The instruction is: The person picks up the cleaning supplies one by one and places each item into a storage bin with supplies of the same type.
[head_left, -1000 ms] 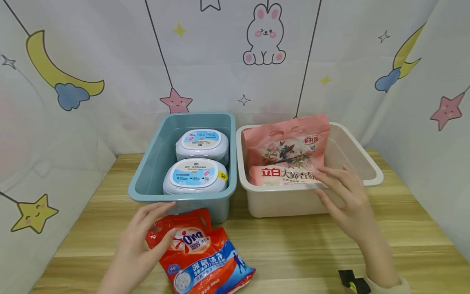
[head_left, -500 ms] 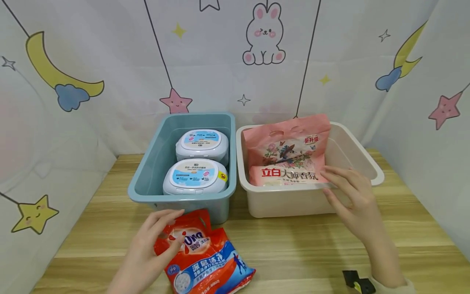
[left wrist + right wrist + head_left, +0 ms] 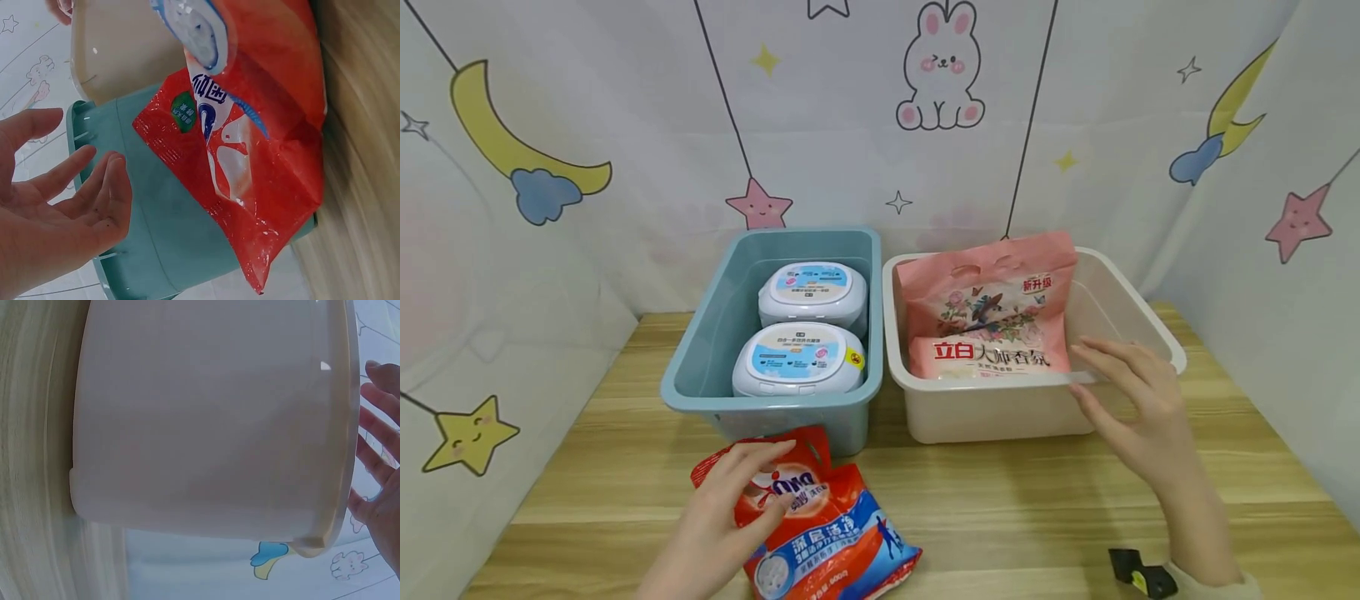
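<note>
A red and blue bag of laundry powder (image 3: 842,542) lies on the wooden table. My left hand (image 3: 722,521) hovers over its upper left part, fingers loosely bent. The left wrist view shows a gap between that hand (image 3: 69,194) and the red bag (image 3: 275,144). At the front rim of a cream basin (image 3: 1000,417) is my right hand (image 3: 1142,408), its fingers spread and holding nothing; whether they touch the rim I cannot tell. A pink bag of laundry powder (image 3: 992,312) leans inside that basin, left of the right hand.
A blue basin (image 3: 700,392) stands left of the cream one, behind the red bag. Two white lidded boxes, one front (image 3: 797,362) and one back (image 3: 812,296), sit in it. A patterned curtain (image 3: 850,108) closes off the back and sides. Black tape (image 3: 1142,573) shows beside my right sleeve.
My left hand has moved right, further over the red bag. My right hand has drifted slightly right, away from the pink bag. Bags and basins have stayed put.
</note>
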Available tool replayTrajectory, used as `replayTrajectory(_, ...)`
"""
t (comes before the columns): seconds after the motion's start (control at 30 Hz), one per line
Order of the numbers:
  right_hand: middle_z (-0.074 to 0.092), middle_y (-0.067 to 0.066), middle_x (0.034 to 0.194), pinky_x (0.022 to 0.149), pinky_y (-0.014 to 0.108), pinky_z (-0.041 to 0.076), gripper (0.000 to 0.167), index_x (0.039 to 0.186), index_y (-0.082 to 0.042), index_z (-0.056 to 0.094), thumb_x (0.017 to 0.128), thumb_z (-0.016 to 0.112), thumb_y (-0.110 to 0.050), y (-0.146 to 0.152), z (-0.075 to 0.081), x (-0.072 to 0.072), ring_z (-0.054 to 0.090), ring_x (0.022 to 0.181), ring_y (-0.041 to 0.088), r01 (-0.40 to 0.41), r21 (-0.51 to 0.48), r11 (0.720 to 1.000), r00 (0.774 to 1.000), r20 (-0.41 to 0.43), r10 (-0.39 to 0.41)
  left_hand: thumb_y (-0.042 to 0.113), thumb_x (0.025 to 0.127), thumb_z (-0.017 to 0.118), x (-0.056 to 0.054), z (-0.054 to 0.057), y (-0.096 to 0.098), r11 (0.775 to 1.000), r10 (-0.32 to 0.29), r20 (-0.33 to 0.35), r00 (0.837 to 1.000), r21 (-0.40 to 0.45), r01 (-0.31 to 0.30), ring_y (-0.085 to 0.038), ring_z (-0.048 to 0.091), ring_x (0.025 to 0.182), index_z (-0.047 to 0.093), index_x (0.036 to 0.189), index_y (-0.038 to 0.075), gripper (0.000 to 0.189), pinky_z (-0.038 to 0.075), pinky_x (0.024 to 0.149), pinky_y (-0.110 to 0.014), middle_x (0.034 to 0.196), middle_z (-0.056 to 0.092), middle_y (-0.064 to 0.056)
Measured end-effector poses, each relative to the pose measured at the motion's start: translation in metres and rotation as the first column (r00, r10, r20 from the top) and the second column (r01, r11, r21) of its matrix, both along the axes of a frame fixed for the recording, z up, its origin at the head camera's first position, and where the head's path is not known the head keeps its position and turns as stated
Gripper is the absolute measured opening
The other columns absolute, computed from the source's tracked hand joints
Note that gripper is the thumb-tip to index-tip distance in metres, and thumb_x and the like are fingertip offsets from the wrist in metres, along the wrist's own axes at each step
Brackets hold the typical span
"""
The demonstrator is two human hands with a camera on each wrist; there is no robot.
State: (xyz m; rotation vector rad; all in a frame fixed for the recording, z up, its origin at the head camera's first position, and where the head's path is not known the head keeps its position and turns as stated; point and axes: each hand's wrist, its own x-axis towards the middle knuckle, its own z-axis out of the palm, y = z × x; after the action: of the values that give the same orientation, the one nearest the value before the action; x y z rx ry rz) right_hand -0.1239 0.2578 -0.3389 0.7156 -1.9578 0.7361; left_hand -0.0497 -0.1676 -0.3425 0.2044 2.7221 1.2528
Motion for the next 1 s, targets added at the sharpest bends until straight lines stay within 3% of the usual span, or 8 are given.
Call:
replayTrajectory(0.13, 0.067, 0.022, 0.107, 0.101, 0.019, 0.033, 0.052, 0.104, 0.004, 0.071, 0.092, 0.061, -0.045, 0.003, 0.0, 0.0, 0.055, 0.109, 0.006, -0.001, -0.002, 1.0, 1.0, 0.006, 0.001, 0.02, 0.087, 0.071, 0.0, -0.002, 0.002, 1.0, -0.002, 0.039, 0.999, 0.012, 0.002, -0.019, 0.044, 0.128, 0.052, 0.133, 0.03, 0.051, 0.056, 0.066, -0.02, 0.133, 0.05, 0.004)
replayTrajectory(0.37, 0.068, 0.019, 0.109, 0.1, 0.019, 0.033, 0.053, 0.105, 0.003, 0.07, 0.09, 0.061, -0.047, 0.008, -0.001, 0.0, 0.053, 0.111, 0.004, -0.01, -0.014, 1.0, 1.0, 0.029, 0.01, 0.03, 0.082, 0.075, 0.0, -0.008, 0.008, 0.998, -0.001, 0.066, 0.998, -0.066, 0.005, -0.021, 0.048, 0.122, 0.054, 0.13, 0.033, 0.053, 0.059, 0.074, -0.029, 0.13, 0.053, 0.006)
replayTrajectory(0.6, 0.067, 0.021, 0.107, 0.099, 0.019, 0.032, 0.053, 0.105, 0.002, 0.071, 0.089, 0.063, -0.048, 0.012, -0.003, -0.001, 0.052, 0.112, 0.003, -0.002, -0.028, 1.0, 1.0, 0.027, 0.002, 0.029, 0.084, 0.073, 0.001, -0.015, 0.009, 0.992, -0.093, 0.06, 0.994, -0.085, 0.098, -0.021, 0.046, 0.125, 0.054, 0.132, 0.03, 0.052, 0.058, 0.072, -0.027, 0.133, 0.053, 0.005)
replayTrajectory(0.77, 0.065, 0.024, 0.099, 0.096, 0.018, 0.03, 0.054, 0.1, 0.004, 0.072, 0.089, 0.063, -0.048, 0.015, -0.005, -0.003, 0.052, 0.106, 0.005, 0.01, -0.042, 0.999, 1.0, 0.001, -0.01, 0.036, 0.083, 0.074, 0.002, -0.019, 0.01, 0.989, -0.101, 0.084, 0.991, -0.103, 0.11, -0.021, 0.044, 0.127, 0.055, 0.13, 0.031, 0.051, 0.059, 0.074, -0.029, 0.136, 0.05, 0.005)
replayTrajectory(1.0, 0.064, 0.025, 0.093, 0.097, 0.019, 0.031, 0.054, 0.096, 0.005, 0.072, 0.089, 0.063, -0.048, 0.017, -0.006, -0.003, 0.052, 0.103, 0.011, 0.027, -0.046, 0.999, 0.999, -0.018, -0.028, 0.041, 0.081, 0.074, 0.004, -0.023, 0.012, 0.986, -0.093, 0.052, 0.994, -0.134, 0.099, -0.021, 0.043, 0.126, 0.057, 0.127, 0.032, 0.05, 0.059, 0.076, -0.031, 0.135, 0.048, 0.008)
